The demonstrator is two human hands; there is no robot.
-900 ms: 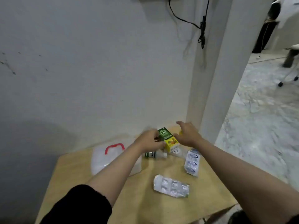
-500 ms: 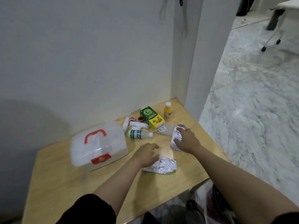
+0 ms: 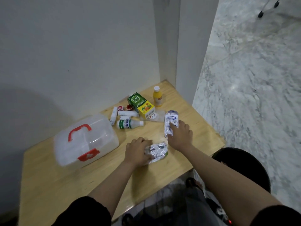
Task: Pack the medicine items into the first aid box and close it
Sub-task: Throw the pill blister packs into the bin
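a wooden table (image 3: 48, 185) is standing against a white wall, carrying everything. the first aid box (image 3: 86, 140), translucent with a red handle and red latch, is lying closed on the table's left part, blurred at its near edge. the other things are all sitting to the right of the box. the left hand (image 3: 138, 152) is lying flat, fingers loosely curled, pressing on a foil blister pack (image 3: 158, 151) just right of the box's near corner; whether it is gripping the pack i cannot tell. the right hand (image 3: 179, 136) is resting farther right with fingers spread, fingertips on a second blister pack (image 3: 171, 121), not closed around it. beyond the box's far right corner a green and yellow carton (image 3: 140, 105) is lying, with a yellow bottle (image 3: 157, 97) standing upright just beside it. a white bottle with green stripes (image 3: 128, 124) is lying on its side just beside the box, and small white tubes (image 3: 121, 114) are clustering behind it.
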